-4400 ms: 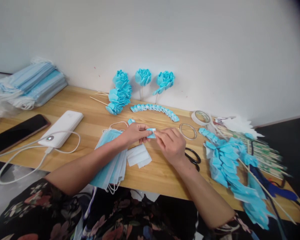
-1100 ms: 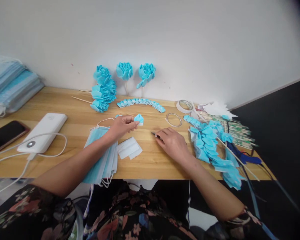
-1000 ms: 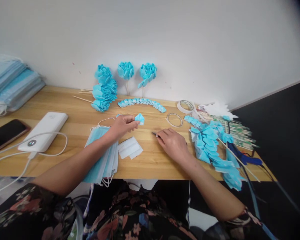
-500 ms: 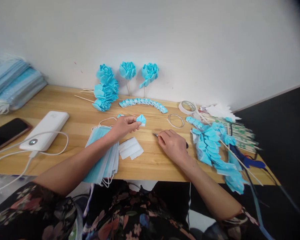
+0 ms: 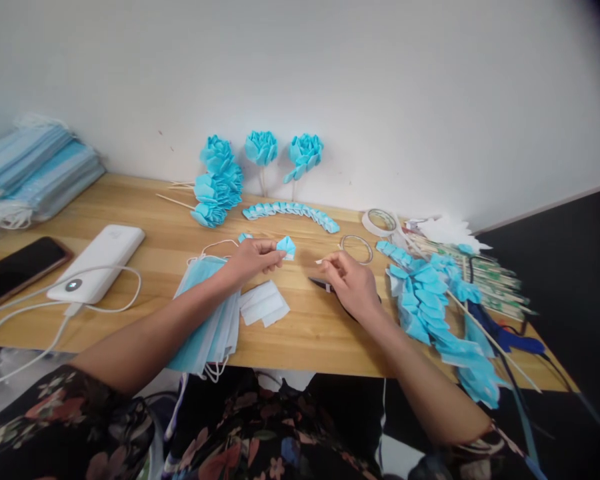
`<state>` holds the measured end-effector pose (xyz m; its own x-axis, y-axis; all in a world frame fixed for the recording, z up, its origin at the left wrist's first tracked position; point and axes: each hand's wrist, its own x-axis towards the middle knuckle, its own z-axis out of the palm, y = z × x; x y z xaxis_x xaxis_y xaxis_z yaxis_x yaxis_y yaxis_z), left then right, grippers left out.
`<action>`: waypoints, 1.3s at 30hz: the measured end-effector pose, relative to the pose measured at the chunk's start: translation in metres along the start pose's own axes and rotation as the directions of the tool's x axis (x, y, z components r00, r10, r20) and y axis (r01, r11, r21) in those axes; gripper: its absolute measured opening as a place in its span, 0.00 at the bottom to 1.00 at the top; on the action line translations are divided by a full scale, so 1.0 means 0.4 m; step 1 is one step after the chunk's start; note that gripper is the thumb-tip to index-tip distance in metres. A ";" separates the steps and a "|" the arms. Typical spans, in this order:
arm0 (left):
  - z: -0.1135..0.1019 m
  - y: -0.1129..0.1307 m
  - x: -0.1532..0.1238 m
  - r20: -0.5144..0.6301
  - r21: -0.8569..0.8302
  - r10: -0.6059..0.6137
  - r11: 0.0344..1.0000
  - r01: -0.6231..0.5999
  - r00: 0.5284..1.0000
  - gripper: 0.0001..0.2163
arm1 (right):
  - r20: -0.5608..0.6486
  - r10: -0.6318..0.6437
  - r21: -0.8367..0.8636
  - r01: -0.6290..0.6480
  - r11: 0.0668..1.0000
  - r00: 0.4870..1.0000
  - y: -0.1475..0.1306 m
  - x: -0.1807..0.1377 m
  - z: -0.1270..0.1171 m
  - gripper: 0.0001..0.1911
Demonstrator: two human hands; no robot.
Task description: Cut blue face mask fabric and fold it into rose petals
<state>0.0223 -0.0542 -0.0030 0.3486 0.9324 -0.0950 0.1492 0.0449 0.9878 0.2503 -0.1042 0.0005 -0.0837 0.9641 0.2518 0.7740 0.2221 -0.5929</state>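
Between thumb and fingers, my left hand [image 5: 254, 259] pinches a small folded piece of blue mask fabric [image 5: 286, 247] with a white lower edge. My right hand [image 5: 353, 280] is closed, its fingertips holding a tiny white strip [image 5: 321, 261] whose kind I cannot make out. Under that hand lie scissors [image 5: 321, 285], tips pointing left, handles partly hidden. A pale cut piece of mask fabric [image 5: 264, 303] rests on the table between my arms. Beneath my left forearm is a pile of blue face masks [image 5: 200, 340]. Behind my hands lies a curved row of folded blue pieces [image 5: 291, 209].
Blue fabric flowers on sticks [image 5: 261, 148] stand against the wall. A tape roll [image 5: 379, 222], a thin ring [image 5: 356, 249] and a heap of blue fabric strips [image 5: 425, 293] are right. Left are a power bank [image 5: 103, 257], a phone [image 5: 23, 267] and stacked masks [image 5: 40, 170].
My right hand has risen off the scissors, uncovering more of them, and now holds a tiny white strip. My left hand keeps the folded fabric piece. The view has shifted slightly.
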 end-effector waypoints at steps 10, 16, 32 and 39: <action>-0.002 -0.003 0.002 0.023 -0.041 -0.005 0.999 0.006 1.000 0.14 | -0.252 -0.625 -0.254 0.572 0.780 0.739 -0.078 0.101 0.039 0.07; 0.002 -0.006 0.002 0.055 -0.103 -0.057 0.993 0.062 0.997 0.16 | -0.232 -0.687 -0.335 0.606 0.721 0.689 -0.060 0.085 0.058 0.07; 0.013 -0.003 -0.006 0.056 -0.118 -0.063 0.991 0.069 0.996 0.15 | -0.215 -0.706 -0.395 0.600 0.695 0.675 -0.061 0.086 0.057 0.08; 0.011 -0.002 -0.006 0.063 -0.111 -0.058 0.992 0.064 0.996 0.14 | -0.221 -0.713 -0.390 0.610 0.690 0.665 -0.056 0.086 0.057 0.07</action>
<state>0.0253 -0.0579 -0.0039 0.3973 0.9038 -0.1594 0.0677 0.1443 0.9872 0.2156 -0.0726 0.0051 -0.4687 0.4508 0.7596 0.7275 0.6848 0.0425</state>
